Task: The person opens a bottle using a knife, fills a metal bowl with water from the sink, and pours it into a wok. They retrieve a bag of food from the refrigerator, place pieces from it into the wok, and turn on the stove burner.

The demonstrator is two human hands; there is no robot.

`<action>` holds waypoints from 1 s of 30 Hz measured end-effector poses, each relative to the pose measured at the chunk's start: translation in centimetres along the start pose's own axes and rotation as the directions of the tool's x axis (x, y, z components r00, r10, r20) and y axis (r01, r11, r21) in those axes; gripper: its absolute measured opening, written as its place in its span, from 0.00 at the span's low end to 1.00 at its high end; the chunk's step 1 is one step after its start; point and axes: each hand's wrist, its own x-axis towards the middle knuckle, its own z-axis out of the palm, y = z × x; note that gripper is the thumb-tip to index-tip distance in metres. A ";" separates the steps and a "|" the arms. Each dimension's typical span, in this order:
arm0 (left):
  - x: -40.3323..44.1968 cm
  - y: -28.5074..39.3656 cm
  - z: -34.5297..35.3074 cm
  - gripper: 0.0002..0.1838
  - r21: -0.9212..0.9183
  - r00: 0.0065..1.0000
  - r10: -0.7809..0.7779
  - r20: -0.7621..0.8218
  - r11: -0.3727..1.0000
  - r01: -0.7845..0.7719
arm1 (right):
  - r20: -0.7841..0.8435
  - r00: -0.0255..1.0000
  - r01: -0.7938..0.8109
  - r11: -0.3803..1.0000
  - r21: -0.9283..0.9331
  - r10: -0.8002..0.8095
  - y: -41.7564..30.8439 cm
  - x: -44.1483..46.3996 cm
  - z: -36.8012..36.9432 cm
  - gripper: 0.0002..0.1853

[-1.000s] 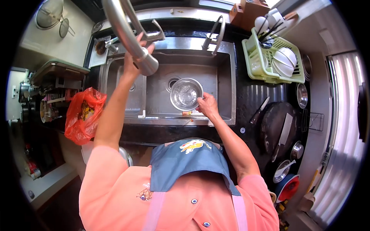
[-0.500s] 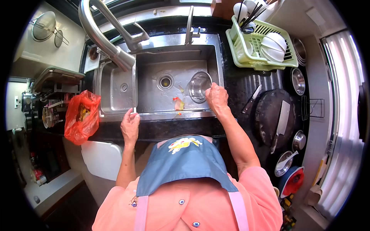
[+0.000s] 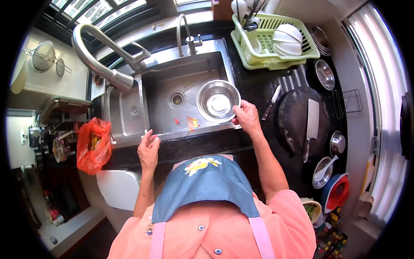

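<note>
Free room above the sink [image 3: 161, 115] between steel bowl [image 3: 218, 102] and faucet spout [image 3: 120, 80], an obstacle perhaps over the small basin [image 3: 123, 105].

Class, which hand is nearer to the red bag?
Left. The left hand is right of the red bag, not touching it; the right hand is farther right, holding the bowl.

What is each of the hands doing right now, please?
Left hand: open, holding nothing, at the front edge of the sink.
Right hand: closed, holding the metal bowl by its rim.
</note>
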 end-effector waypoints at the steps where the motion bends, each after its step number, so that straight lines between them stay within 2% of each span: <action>1: -0.2 0.5 0.1 0.26 -0.025 1.000 -0.001 0.013 1.000 0.002 | -0.017 1.000 -0.012 1.000 -0.006 0.011 -0.6 -1.3 -0.2 0.13; 5: 1.3 0.8 0.8 0.26 -0.084 0.986 0.074 0.148 0.994 -0.062 | -0.098 0.995 -0.021 0.998 0.059 0.027 0.5 -5.9 -1.2 0.13; 9: 3.9 1.4 3.6 0.25 -0.081 0.912 0.167 0.374 0.986 -0.148 | -0.238 0.968 -0.065 0.994 0.087 0.084 1.8 -12.4 -2.2 0.13; 12: 5.3 1.3 6.2 0.24 -0.081 0.797 0.213 0.566 0.976 -0.203 | -0.419 0.895 -0.109 0.986 0.124 0.151 3.1 -18.5 -1.6 0.13; 13: 6.1 0.4 6.9 0.26 -0.085 0.730 0.240 0.640 0.966 -0.243 | -0.454 0.871 -0.124 0.979 0.159 0.184 3.6 -20.6 -1.3 0.14; 17: 2.7 3.0 9.1 0.25 -0.145 0.600 0.285 0.747 0.952 -0.271 | -0.588 0.763 -0.125 0.953 0.274 0.269 5.8 -29.9 -0.2 0.14; 21: -5.1 3.6 9.4 0.23 -0.161 0.424 0.321 0.847 0.915 -0.370 | -0.704 0.652 -0.025 0.935 0.353 0.283 9.8 -40.8 1.0 0.14; 22: -7.9 3.4 9.2 0.22 -0.168 0.374 0.316 0.872 0.910 -0.378 | -0.739 0.610 0.022 0.927 0.375 0.285 10.8 -43.5 1.7 0.13; 24: -13.7 2.0 8.3 0.21 -0.105 0.230 0.205 0.951 0.918 -0.382 | -0.772 0.559 0.051 0.917 0.396 0.302 13.4 -49.7 2.9 0.12; 26: -17.7 -1.8 7.7 0.21 -0.038 0.077 0.085 0.993 0.880 -0.474 | -0.814 0.491 0.107 0.905 0.411 0.311 15.4 -55.9 4.6 0.12; 28: -20.5 -6.5 7.2 0.24 0.007 -0.032 -0.036 0.999 0.763 -0.646 | -0.823 0.443 0.159 0.872 0.462 0.355 17.5 -62.3 6.7 0.12; 30: -23.2 -10.8 7.3 0.27 -0.012 -0.083 -0.079 0.993 0.652 -0.758 | -0.839 0.377 0.157 0.866 0.475 0.392 19.4 -68.8 8.5 0.13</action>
